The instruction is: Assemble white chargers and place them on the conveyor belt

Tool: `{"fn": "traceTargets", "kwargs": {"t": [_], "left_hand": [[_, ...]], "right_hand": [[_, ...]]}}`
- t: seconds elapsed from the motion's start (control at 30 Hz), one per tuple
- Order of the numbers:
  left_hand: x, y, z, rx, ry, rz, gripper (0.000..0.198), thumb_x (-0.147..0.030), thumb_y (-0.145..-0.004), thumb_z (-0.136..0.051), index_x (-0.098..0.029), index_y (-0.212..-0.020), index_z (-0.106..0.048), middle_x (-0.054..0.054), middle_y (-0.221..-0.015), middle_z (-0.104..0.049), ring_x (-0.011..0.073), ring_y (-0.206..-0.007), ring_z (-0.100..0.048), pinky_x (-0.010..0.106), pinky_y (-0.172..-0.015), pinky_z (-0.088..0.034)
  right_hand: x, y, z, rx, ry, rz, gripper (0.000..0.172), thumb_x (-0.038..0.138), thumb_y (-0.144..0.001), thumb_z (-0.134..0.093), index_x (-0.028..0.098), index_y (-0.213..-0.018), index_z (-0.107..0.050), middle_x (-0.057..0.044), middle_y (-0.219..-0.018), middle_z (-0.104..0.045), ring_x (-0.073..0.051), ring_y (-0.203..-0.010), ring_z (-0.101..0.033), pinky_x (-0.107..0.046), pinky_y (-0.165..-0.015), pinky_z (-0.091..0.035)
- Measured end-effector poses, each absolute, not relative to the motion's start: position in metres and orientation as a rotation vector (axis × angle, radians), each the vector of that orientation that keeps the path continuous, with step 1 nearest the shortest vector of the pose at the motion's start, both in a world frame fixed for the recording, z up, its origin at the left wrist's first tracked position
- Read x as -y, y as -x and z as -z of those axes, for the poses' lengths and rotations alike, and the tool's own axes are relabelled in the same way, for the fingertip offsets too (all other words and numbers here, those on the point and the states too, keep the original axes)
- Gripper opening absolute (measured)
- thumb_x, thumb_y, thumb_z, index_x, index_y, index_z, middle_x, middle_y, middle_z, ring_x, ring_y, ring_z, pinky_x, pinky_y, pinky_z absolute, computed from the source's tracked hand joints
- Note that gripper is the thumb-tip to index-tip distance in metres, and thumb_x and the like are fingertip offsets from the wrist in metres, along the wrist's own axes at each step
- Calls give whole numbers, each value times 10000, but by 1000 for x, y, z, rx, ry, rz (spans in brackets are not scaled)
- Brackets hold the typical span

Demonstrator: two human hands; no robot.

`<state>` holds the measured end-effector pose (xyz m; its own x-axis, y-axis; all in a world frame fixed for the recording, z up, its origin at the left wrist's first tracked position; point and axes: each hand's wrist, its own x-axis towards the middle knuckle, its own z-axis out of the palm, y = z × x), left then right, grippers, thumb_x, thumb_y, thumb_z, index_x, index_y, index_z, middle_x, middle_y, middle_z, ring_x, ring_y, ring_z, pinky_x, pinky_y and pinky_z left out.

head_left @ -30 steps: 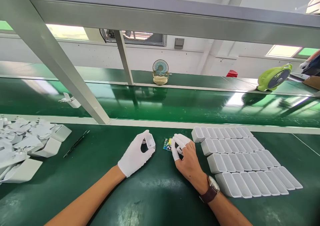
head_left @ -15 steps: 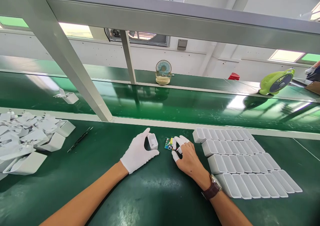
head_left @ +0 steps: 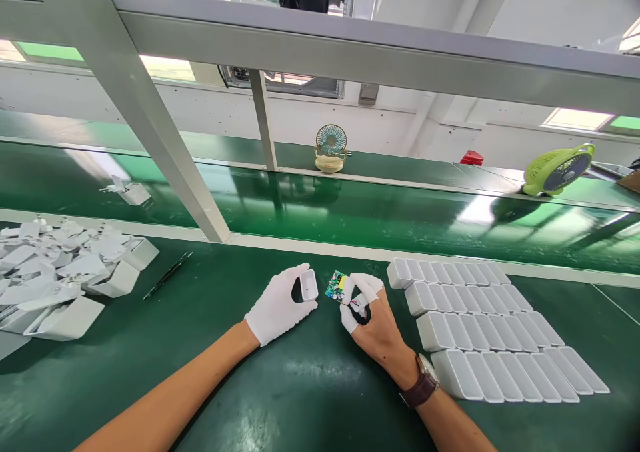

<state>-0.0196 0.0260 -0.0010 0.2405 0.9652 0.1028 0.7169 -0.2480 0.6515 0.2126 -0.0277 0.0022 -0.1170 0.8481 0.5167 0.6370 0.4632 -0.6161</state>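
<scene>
My left hand (head_left: 278, 309), in a white glove, grips a small white plastic charger housing (head_left: 309, 285) between thumb and fingers, its open end facing me. Just to the right, my right hand (head_left: 380, 322) wears white finger covers and pinches a small green circuit board (head_left: 337, 285) with a yellow component on it. Thin wires run from the board to a white piece (head_left: 359, 303) under the right hand's fingers, partly hidden. A narrow gap separates the board from the housing.
Rows of empty white housings (head_left: 493, 372) stand at the right. A heap of white plastic parts (head_left: 65, 272) lies at the left, beside a black pen-like tool (head_left: 168, 275). Behind runs a green belt (head_left: 350, 205) below a metal frame, with two small fans beyond.
The circuit board is lifted slightly and turned more toward the camera in my right hand. The housing in my left hand has tilted a little. The camera view has shifted slightly.
</scene>
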Motion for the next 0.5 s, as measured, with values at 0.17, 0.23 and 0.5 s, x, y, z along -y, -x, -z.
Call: {"fn": "traceTargets", "kwargs": {"t": [0.17, 0.23, 0.5], "left_hand": [[-24, 21, 1, -1466, -2036, -779, 707, -256, -752, -756, -251, -1400, -474, 63, -1372, -612, 275, -1280, -575, 434, -1098, -465], [-25, 21, 3, -1429, -2052, -824, 708, -233, -755, -752, -252, -1403, -465, 61, -1380, -603, 261, -1291, -569, 421, -1114, -458], [-26, 23, 16, -1286, -2234, -985, 661, -201, -773, -740, -265, -1379, -482, 85, -1330, -606, 287, -1256, -576, 476, -1087, -484]], "right_hand": [[30, -212, -2, 1852, 1192, -293, 539, 111, -880, -577, 269, -1384, -467, -126, -1316, -529, -235, -1003, -633, -396, -764, -604], [31, -212, 1, 1843, 1172, -269, 574, 132, -884, -589, 262, -1423, -438, -137, -1346, -517, -229, -988, -641, -390, -759, -605], [36, -210, -4, 1835, 1147, -165, 619, 126, -883, -606, 235, -1460, -410, -118, -1195, -612, -228, -948, -664, -422, -832, -602]]}}
